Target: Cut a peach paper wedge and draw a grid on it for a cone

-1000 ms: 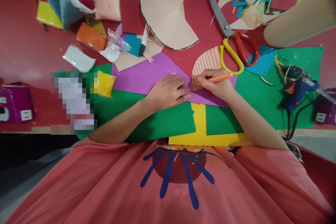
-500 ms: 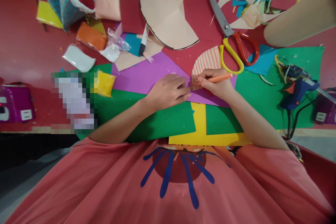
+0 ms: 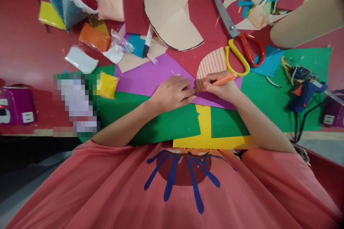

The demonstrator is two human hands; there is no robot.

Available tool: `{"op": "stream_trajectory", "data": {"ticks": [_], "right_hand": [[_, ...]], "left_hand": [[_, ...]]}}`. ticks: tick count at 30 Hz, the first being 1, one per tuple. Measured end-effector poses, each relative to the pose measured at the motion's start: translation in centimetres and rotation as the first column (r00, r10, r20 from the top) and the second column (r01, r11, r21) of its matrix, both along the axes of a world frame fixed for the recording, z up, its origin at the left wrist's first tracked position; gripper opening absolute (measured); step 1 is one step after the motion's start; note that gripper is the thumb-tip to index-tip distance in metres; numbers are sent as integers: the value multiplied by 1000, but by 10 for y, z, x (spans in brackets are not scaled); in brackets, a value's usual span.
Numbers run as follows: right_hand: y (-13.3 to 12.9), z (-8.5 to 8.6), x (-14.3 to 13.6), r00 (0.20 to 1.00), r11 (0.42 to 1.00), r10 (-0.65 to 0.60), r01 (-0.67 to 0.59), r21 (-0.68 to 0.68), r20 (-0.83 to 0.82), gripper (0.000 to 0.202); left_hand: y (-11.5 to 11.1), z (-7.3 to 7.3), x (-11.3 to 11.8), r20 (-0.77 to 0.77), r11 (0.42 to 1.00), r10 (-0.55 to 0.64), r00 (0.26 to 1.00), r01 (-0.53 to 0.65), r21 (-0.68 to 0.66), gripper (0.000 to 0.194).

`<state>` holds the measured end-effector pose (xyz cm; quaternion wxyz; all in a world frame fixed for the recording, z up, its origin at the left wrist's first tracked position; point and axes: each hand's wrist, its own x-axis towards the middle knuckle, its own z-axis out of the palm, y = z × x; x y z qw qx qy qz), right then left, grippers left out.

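Note:
An orange marker (image 3: 227, 79) is pinched in my right hand (image 3: 223, 87), which is closed. Its tip end is low on a pale paper piece (image 3: 212, 61) with a curved edge and orange stripes. My left hand (image 3: 173, 93) has its fingertips at the lower left corner of this striped paper, steadying it, with the fingers partly bent. Part of the paper is hidden under my right hand. Beneath both lies a purple sheet (image 3: 142, 78). Large scissors (image 3: 232, 32) with one yellow and one red handle lie just beyond the paper, blades apart.
Green sheets (image 3: 150, 121) and a yellow sheet (image 3: 202, 121) lie under my forearms. A blue glue gun (image 3: 302, 94) is on the right. A large beige cutout (image 3: 169, 14), a black-capped marker (image 3: 147, 41) and several packets, including a yellow one (image 3: 108, 85), lie farther back.
The orange marker's back end has shifted slightly left and my right hand has moved slightly with it. My left hand stays in place on the paper.

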<state>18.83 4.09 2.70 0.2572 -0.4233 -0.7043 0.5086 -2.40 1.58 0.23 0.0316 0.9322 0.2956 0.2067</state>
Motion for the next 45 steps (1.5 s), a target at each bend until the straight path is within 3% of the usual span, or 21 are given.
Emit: {"op": "stream_trajectory", "data": {"ticks": [3,8,18,22,25,28,31,35,38,41,43,45], "right_hand": [[1,-1,2,1000,999,3,-4,-36,-24,23],[2,-5,4,995,996,-92,91,-22,-49,23],[0,-3,2,997,999,14,-11,45,-72,27],[-3,-9,8,966,974,-202,215,67,-163,35],[-4,-12,14,940,927,-310,332,173,-141,38],[-4,-12,17,952,875,-306,278,395,8,27],[-3,-10,15,939,787,-295,134,602,177,22],[-2,-14,11,947,738,-195,-31,674,257,24],[-2,-18,9,964,767,-79,-104,634,254,27],[-4,-17,8,978,846,33,-137,515,206,32],[-5,-14,9,989,889,74,-124,442,129,33],[-7,-10,10,999,910,26,-38,414,34,33]], "left_hand": [[0,0,0,27,1000,-6,1000,6,4,40],[-1,-1,0,5,998,0,1000,0,-55,42],[1,2,1,42,999,-15,999,14,31,38],[0,3,0,12,999,-27,1000,27,28,37],[0,4,0,-12,999,-44,999,44,31,35],[-1,4,0,-26,997,-64,998,65,41,36],[-2,3,1,-25,994,-99,995,100,34,36],[-5,6,2,-62,990,-136,989,134,-36,33],[-7,8,3,-44,987,-147,988,144,-66,32],[-7,7,2,39,987,-143,989,145,-68,29],[-6,5,2,45,986,-132,990,136,-96,30],[-5,3,1,8,981,-118,993,118,-154,33]]}}
